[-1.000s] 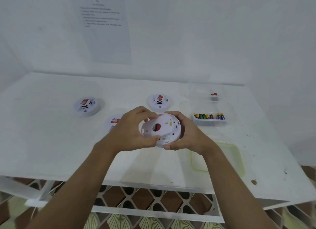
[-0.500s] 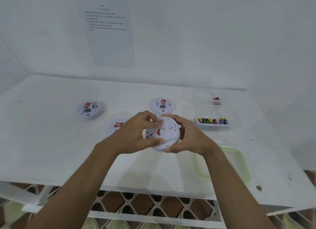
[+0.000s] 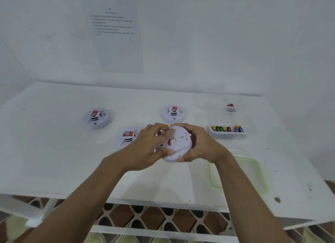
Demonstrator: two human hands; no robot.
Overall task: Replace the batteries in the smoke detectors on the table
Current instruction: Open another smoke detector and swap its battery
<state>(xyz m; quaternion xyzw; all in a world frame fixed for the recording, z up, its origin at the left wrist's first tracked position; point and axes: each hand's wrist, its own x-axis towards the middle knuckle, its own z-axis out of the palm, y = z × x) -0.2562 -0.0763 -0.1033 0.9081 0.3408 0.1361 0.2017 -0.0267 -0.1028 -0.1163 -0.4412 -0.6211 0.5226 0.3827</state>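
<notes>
I hold a round white smoke detector point(image 3: 178, 144) back side up, just above the white table point(image 3: 54, 152). A red and yellow sticker shows on its back. My left hand point(image 3: 148, 145) grips its left edge, fingers curled over the top and thumb underneath. My right hand point(image 3: 201, 145) cups its right rim. Three more detectors lie on the table: one at the far left point(image 3: 96, 118), one at the back middle point(image 3: 173, 113), one point(image 3: 126, 136) partly hidden behind my left hand. A clear tray of coloured batteries point(image 3: 227, 130) sits to the right.
A small clear box with a red item point(image 3: 230, 106) stands behind the battery tray. A clear container with a green rim point(image 3: 253, 172) lies at the front right, under my right forearm. A printed sheet point(image 3: 116, 34) hangs on the wall. The table's front edge is near.
The detector in my hands has tipped from tilted toward me to flatter and lower over the table. Both hands kept their hold, and my left fingers shifted across its back.
</notes>
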